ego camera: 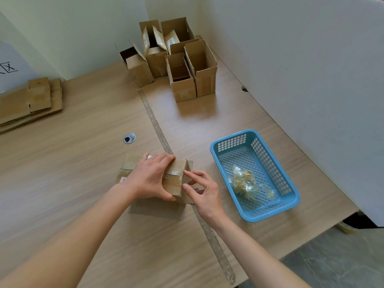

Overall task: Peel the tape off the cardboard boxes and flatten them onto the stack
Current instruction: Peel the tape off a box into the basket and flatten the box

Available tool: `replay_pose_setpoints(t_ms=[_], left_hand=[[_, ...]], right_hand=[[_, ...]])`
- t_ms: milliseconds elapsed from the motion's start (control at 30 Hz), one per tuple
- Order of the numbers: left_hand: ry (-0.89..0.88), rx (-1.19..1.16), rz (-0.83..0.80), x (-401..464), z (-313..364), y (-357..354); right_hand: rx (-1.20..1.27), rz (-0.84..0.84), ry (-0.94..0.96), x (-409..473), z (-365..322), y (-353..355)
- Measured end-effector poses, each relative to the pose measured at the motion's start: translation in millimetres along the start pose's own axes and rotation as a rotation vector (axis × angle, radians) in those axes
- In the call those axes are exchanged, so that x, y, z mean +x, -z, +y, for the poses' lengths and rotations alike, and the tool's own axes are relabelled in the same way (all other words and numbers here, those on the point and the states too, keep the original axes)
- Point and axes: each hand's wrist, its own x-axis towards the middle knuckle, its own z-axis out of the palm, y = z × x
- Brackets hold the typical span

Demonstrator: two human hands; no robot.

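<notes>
A small taped cardboard box (175,181) lies on the table in front of me. My left hand (150,176) lies over its top, with fingers wrapped over the far edge and thumb on the near edge, holding it down. My right hand (202,189) is at the box's right end, index finger and thumb picking at the clear tape (173,173) there. A stack of flattened boxes (29,102) lies at the far left of the table. Several open cardboard boxes (182,80) stand at the back.
A blue plastic basket (288,196) to the right of the box holds crumpled peeled tape (247,181). A round cable grommet (129,138) sits in the table behind the box. A seam strip runs diagonally across the wooden table. White partition walls enclose the back and right.
</notes>
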Motion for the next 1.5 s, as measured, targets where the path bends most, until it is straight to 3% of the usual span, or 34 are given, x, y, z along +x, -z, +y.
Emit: replay_pose_setpoints(t_ms=[500, 867, 1000, 1167, 1300, 1500], left_hand=[[0.011, 0.0, 0.012, -1, 0, -2], [0.007, -0.026, 0.026, -2, 1, -3], [0.024, -0.068, 0.076, -6, 4, -7], [0.036, -0.075, 0.107, -9, 6, -9], [0.044, -0.09, 0.109, -10, 5, -10], [0.049, -0.093, 0.122, -9, 5, -11]], right_hand=[[-0.069, 0.091, 0.035, 11, -3, -4], [-0.319, -0.169, 0.138, 34, -9, 11], [-0.152, -0.077, 0.032, 24, -6, 12], [-0.059, 0.031, 0.08, 4, 0, -2], [-0.093, 0.14, 0.097, 2, 3, -7], [-0.142, 0.138, 0.14, 15, -1, -1]])
